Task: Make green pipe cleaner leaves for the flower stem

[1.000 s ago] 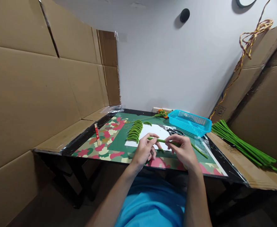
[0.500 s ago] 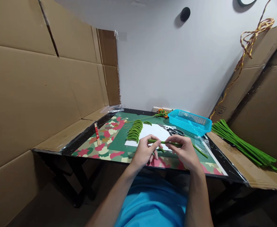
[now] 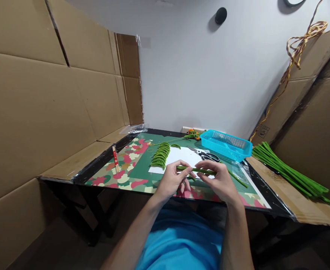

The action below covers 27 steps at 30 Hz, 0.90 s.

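Observation:
A green pipe cleaner (image 3: 204,170) stretches level between my two hands above the near part of the mat. My left hand (image 3: 172,180) pinches it between thumb and fingertips. My right hand (image 3: 219,180) is around its other side, thumb below and index finger above, with the grip loosened a little. Under the hands lies white paper (image 3: 178,155), where a small green piece (image 3: 192,179) partly shows. Leaf-shaped green pieces (image 3: 160,155) stand in a neat row at the paper's left, and a single leaf piece (image 3: 176,146) lies apart. Black-handled scissors (image 3: 210,156) rest just beyond my right hand.
A blue plastic basket (image 3: 226,144) stands at the back right, beside orange flowers (image 3: 193,134) on a stem. A bundle of green pipe cleaners (image 3: 291,174) lies on cardboard at right. Another green stem (image 3: 239,180) is on the mat. Red-wrapped chopsticks (image 3: 115,159) lie left.
My right fingers have opened slightly around the pipe cleaner and their tips are farther apart. My left hand keeps its pinch almost in place.

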### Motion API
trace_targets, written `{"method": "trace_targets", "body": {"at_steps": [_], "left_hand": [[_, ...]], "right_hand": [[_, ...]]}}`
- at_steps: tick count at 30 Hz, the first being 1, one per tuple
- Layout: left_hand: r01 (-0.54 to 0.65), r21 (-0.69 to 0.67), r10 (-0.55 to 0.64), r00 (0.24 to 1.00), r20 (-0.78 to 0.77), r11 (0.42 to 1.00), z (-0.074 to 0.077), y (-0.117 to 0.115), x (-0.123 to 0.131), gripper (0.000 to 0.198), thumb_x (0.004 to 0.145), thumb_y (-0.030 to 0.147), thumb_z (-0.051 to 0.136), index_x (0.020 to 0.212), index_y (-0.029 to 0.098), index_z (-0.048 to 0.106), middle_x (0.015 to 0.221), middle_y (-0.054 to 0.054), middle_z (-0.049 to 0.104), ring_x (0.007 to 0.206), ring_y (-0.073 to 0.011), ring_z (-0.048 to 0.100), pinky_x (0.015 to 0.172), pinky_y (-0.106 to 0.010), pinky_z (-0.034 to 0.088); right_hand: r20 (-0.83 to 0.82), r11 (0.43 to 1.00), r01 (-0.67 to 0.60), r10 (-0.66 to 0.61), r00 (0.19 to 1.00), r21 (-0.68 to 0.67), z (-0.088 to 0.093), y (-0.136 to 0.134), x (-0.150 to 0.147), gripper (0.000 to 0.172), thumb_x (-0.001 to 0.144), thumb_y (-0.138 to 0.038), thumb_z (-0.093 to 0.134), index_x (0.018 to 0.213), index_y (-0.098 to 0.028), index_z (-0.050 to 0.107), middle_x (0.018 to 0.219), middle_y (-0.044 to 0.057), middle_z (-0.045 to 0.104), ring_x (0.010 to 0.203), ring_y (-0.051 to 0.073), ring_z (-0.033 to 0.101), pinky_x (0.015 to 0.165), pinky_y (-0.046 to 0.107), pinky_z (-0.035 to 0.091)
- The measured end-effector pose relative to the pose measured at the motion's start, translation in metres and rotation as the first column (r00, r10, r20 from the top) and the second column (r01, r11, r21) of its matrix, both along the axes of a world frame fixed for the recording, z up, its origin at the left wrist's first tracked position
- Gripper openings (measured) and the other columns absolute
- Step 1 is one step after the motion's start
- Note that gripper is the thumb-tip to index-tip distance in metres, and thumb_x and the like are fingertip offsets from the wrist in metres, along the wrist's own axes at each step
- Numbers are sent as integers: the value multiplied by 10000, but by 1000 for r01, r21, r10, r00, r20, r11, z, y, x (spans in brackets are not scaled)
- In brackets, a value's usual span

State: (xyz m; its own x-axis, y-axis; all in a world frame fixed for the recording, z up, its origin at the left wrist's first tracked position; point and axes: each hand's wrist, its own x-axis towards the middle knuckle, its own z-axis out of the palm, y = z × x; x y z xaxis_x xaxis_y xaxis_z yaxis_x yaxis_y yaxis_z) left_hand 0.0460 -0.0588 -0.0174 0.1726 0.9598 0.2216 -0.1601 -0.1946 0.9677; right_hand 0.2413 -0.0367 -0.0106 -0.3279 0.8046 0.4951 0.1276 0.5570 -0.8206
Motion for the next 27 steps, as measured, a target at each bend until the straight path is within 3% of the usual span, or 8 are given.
{"method": "trace_targets", "body": {"at_steps": [7,13,22,27], "left_hand": [[28,-72,-22,996,81,997,4,2,-2,507,808,584,832,915,133,627,893,-125,802,410,-133,654,316,-190,455],[9,-88,-3,997,71,996,5,1,-1,556,777,619,843,914,123,633,882,-141,808,394,-139,650,322,-207,477],[19,-45,-16,998,62,999,3,1,-1,557,796,648,813,905,149,591,836,-109,800,400,-151,652,313,-231,491],[-33,-9,33,997,68,999,1,1,1,509,823,596,812,924,148,593,815,-86,787,398,-142,642,315,-224,485]], "right_hand": [[-62,1000,1,0,998,9,-5,2,6,106,903,-274,752,981,-211,784,985,63,798,925,239,772,836,335,613],[-69,999,40,-37,997,36,-2,0,5,135,898,-331,788,968,-219,816,981,77,795,899,238,749,725,305,588],[-117,989,145,-140,983,33,-2,2,-5,177,896,-363,782,851,-194,812,776,61,785,582,180,648,563,294,513],[29,977,184,-189,982,111,1,-1,-10,242,981,-385,689,849,-211,793,755,53,771,665,202,690,606,281,478]]}}
